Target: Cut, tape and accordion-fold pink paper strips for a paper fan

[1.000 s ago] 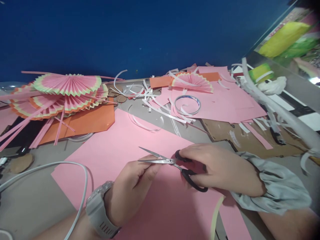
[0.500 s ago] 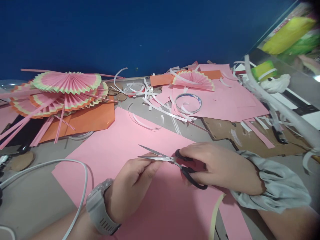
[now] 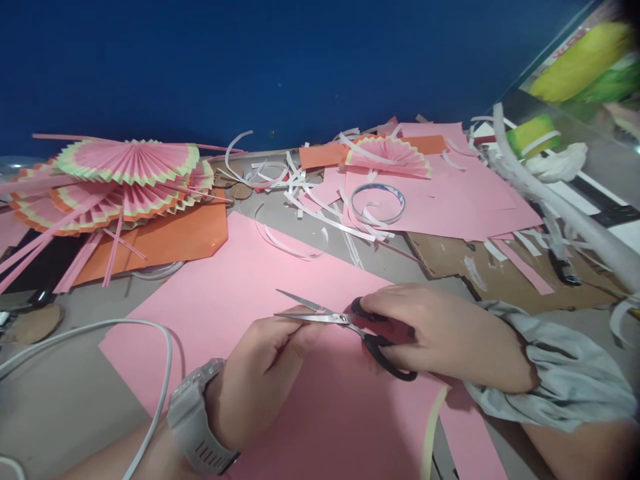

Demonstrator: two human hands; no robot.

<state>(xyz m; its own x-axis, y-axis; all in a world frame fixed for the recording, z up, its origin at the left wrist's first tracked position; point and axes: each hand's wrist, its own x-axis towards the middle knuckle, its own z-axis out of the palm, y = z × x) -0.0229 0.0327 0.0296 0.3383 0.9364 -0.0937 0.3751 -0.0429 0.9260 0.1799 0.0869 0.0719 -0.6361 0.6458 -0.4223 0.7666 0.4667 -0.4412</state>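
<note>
My right hand (image 3: 440, 333) grips the black handles of a pair of scissors (image 3: 345, 323), whose silver blades are slightly apart and point left. My left hand (image 3: 265, 370), with a grey watch on the wrist, has its fingers curled and pinched just under the blades; whatever it pinches is too small to make out. Both hands hover over a large pink paper sheet (image 3: 225, 293) lying flat on the table.
Folded pink paper fans (image 3: 120, 177) lie on an orange sheet (image 3: 175, 240) at the left. White paper strips (image 3: 305, 200), a tape roll (image 3: 376, 203), another fan (image 3: 387, 155) and pink sheets sit behind. Brown cardboard (image 3: 480, 273) is at right, a white cable (image 3: 120, 330) at left.
Nothing of note has moved; the hands and scissors stay in the same place, with only a slight shift of the camera.
</note>
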